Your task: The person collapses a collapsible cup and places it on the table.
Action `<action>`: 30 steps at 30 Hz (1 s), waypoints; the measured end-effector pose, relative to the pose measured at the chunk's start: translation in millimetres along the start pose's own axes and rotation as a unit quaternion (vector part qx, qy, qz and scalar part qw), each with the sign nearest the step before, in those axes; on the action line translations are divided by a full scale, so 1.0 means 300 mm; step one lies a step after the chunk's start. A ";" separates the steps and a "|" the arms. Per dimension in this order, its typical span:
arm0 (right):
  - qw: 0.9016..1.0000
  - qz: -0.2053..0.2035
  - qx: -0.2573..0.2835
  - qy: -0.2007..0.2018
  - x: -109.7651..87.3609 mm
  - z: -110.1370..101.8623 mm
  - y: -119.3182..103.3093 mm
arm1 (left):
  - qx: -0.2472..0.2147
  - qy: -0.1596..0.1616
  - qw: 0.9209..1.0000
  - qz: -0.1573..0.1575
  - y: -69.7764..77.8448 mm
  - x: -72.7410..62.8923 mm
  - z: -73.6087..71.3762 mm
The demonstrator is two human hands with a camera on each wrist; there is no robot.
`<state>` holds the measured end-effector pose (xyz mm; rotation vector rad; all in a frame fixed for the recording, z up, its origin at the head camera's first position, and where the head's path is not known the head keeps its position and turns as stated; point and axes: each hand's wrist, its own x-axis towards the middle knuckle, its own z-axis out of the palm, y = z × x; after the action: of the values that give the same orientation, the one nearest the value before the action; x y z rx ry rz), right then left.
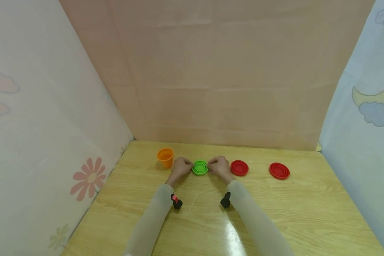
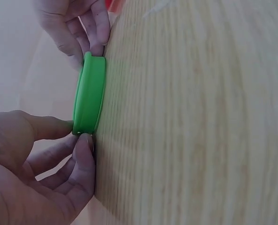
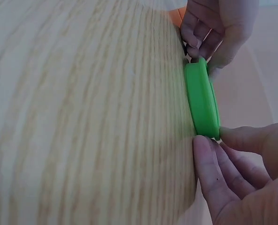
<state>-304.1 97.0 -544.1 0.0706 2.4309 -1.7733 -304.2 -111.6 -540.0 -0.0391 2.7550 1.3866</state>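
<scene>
A green collapsible cup, folded flat into a ringed disc, lies on the table between the two hands. My left hand pinches its left edge, thumb at the upper rim and fingers low at the side, as the left wrist view shows on the cup's green side wall. On the opposite edge my right hand pinches the same rim, its thumb on the upper edge. Just left of the left hand stands an orange cup, opened to full height.
A flat red collapsible cup lies close to the right hand's outer side. Farther right is a second flat red cup. The wooden table ends at a beige back sheet, with patterned sheets on both sides.
</scene>
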 end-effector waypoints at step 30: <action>0.994 -0.087 -0.045 -0.056 -0.054 0.126 -0.125 | 0.044 -0.134 0.983 0.121 -0.203 -0.140 -0.342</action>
<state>-289.3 50.2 -517.7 -0.2513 2.4981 -1.6785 -263.4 -230.3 -525.1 0.4665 2.6558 1.2081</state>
